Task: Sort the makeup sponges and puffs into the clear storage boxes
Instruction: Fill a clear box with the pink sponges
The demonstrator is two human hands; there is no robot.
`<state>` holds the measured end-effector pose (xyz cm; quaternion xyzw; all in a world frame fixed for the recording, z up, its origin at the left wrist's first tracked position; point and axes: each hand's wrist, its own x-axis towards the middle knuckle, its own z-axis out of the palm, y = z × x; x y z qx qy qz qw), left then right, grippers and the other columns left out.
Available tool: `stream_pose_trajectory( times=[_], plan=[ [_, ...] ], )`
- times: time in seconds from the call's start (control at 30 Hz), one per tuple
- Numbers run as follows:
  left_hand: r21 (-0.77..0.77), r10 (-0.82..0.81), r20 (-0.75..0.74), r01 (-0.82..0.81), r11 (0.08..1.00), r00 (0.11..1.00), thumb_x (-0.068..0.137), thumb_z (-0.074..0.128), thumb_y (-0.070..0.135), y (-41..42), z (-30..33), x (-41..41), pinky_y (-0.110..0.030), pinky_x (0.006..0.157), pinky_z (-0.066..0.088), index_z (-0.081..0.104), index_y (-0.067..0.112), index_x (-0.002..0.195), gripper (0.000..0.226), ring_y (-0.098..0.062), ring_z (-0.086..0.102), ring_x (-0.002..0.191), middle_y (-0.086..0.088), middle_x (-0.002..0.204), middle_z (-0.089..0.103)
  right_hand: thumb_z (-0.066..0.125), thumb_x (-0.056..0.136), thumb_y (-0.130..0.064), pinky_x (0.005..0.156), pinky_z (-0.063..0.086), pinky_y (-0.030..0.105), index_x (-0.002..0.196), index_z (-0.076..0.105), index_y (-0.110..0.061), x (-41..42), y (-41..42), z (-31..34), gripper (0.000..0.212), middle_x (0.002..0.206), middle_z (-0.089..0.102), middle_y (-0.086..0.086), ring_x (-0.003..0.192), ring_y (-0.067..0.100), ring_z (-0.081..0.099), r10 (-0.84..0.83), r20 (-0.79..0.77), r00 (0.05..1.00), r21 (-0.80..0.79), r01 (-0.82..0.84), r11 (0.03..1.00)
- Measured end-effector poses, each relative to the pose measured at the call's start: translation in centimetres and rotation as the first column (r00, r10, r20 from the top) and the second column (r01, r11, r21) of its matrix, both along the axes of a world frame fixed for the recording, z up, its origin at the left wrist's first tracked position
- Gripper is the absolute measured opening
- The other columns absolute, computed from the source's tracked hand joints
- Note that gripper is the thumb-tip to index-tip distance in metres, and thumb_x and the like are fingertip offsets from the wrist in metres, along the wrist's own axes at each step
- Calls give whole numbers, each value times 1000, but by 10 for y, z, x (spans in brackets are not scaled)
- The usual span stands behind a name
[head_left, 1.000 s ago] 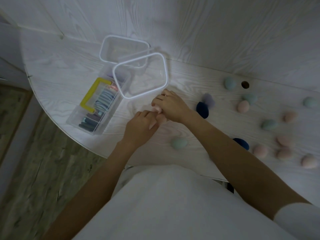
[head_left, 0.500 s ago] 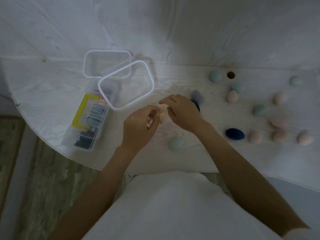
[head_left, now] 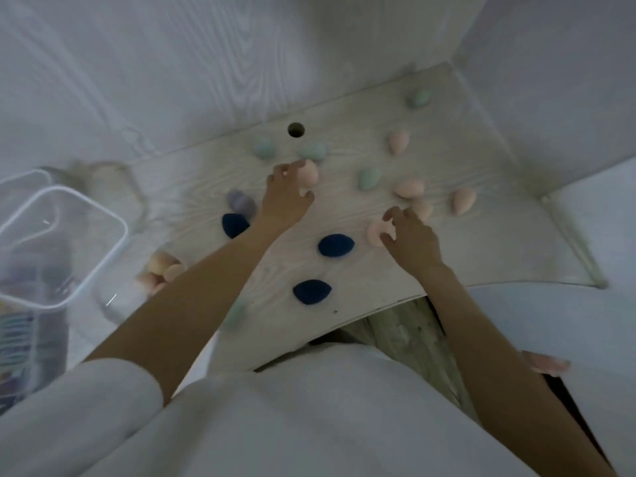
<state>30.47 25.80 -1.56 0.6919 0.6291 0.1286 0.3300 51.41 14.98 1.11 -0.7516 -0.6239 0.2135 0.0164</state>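
Both bare arms stretched over the pale wood-grain tabletop [head_left: 481, 242]. Left hand [head_left: 285, 197] farthest out, fingers curled around a peach egg-shaped makeup sponge [head_left: 308, 173], thumb tucked below it; looks like contact, though lifted or resting cannot be told (blur hides the detail). Right hand [head_left: 411, 235] lower and to the right, fingers loosely spread and bent, tips touching a pale pink rounded sponge [head_left: 375, 233] lying on the wood.

Scattered around: three dark navy teardrop sponges, one beside the left forearm [head_left: 234, 224], one between the two arms [head_left: 336, 245], one nearer the table's front edge [head_left: 312, 291]. A greyish-lilac sponge [head_left: 241, 200] just behind the first navy one. Mint-green sponges near the round cable hole [head_left: 296, 129] and further right; more peach ones on the right side [head_left: 464, 200]. A small cluster of peach puffs [head_left: 160, 271] by the left elbow.

At the far left, a clear plastic storage box with a white rim [head_left: 65, 242], tilted against other clear containers holding dark, blurred contents. White sleeve [head_left: 79, 411] and white garment filling the bottom.
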Motion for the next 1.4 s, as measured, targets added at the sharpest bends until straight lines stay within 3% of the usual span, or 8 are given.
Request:
stream_pose_trajectory(
  times=[0.17,0.37,0.53,0.6,0.77,0.93,1.1,1.4],
  plan=[
    [-92,241,-30,-243,966,970,87,56,40,30,-12,28,-40,93,36,31,17,138,61,-31,43,120,-12,134,43,66,82,-38,62,42,33,114,43,-14,4,11,-14,46,113,44,7,87,25,53,120,-45,992,-96,-124,988],
    [-136,157,-95,-169,976,983,87,56,38,38,-7,29,-31,81,37,39,19,132,52,-24,54,109,-6,123,55,65,82,-25,63,38,33,106,42,-8,17,21,-15,38,108,45,11,81,25,49,33,-164,986,-108,-51,993],
    [-7,24,279,-23,1000,960,84,62,14,-19,34,-7,-33,87,50,54,24,120,38,-11,53,95,-1,116,52,62,83,-21,72,44,34,115,46,-11,-4,22,7,37,104,53,7,86,22,53,-140,-432,891,10,160,987],
    [68,-14,403,-14,998,915,84,61,4,-59,53,-38,-23,85,50,55,24,114,37,-2,52,98,9,113,51,58,87,-22,76,40,29,121,49,-13,-20,23,16,37,106,53,5,90,18,52,-143,-483,864,11,169,986],
    [70,317,505,-403,912,803,81,67,2,-154,67,-149,-21,81,49,47,34,100,42,-7,59,102,9,117,56,56,90,-23,80,36,25,122,54,-15,-111,19,15,33,117,55,8,97,15,49,71,-546,835,-54,-119,991],
    [160,603,310,-666,729,735,76,72,16,-203,46,-237,-26,77,46,44,33,104,43,-9,57,94,21,104,55,68,83,-17,64,41,15,111,49,-17,-202,6,21,34,101,52,-4,83,10,53,103,-697,709,-104,-243,964],
    [318,397,-257,-311,896,881,74,72,16,-190,21,-291,-40,77,41,62,18,106,34,-36,56,89,-10,100,64,77,75,-22,63,42,18,97,45,-14,-261,-5,25,40,91,50,-5,77,9,52,162,-703,693,-15,-242,970],
    [223,200,-438,-110,969,877,68,63,5,-178,10,-298,-39,82,33,69,22,103,39,-28,63,89,-5,105,66,74,73,-9,76,55,39,93,56,-27,-304,3,33,33,98,54,-10,92,26,61,236,-764,600,98,-253,962]
  ],
)
